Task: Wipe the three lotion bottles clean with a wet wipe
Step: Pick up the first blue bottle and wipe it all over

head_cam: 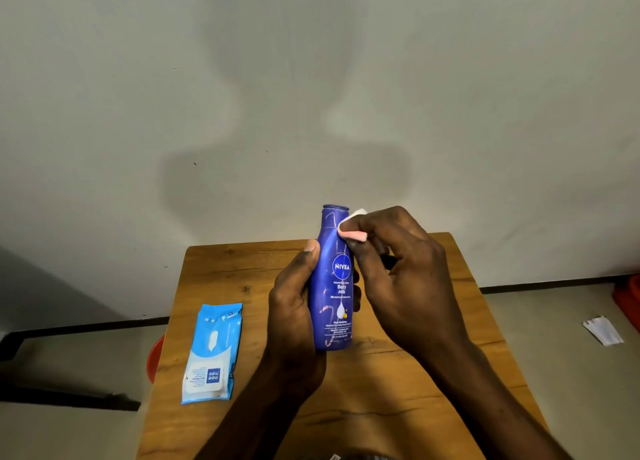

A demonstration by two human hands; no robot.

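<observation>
Nearest, the left hand (294, 307) wraps around the blue lotion bottle (333, 286), thumb up its left side, holding it upright above the wooden table (433, 373). Left of the bottle, a blue wipes pack (213, 354) lies flat on the table. The right hand (398, 272) pinches a folded wet wipe (351, 229) against the bottle's right shoulder, near the neck. Only 1 bottle shows.

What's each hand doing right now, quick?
Left hand: closed around the blue lotion bottle, holding it upright.
Right hand: pinching a folded wet wipe against the bottle's neck.
</observation>
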